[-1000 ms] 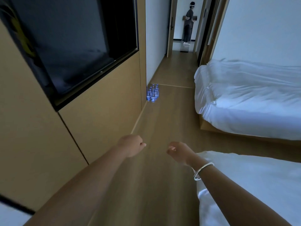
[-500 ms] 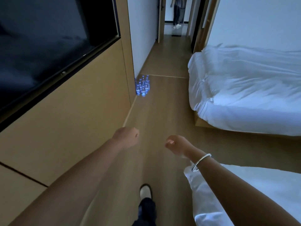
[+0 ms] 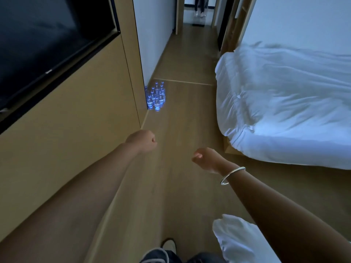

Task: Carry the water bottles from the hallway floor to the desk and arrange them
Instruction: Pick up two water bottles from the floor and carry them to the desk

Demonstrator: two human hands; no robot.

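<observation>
Both arms are held forward, the left hand [image 3: 141,140] and right hand [image 3: 206,160] seemingly fisted, empty; water bottles [image 3: 156,98] are clustered ahead against the wall corner [image 3: 141,76], open floor [image 3: 182,126] left beside the bed [image 3: 284,111].

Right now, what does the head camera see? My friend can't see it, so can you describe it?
A cluster of water bottles stands on the wooden floor beside the wall corner ahead. The person's left hand and right hand, both curled and empty, reach forward. A white bed lies to the right, a dark screen on the left wall.
</observation>
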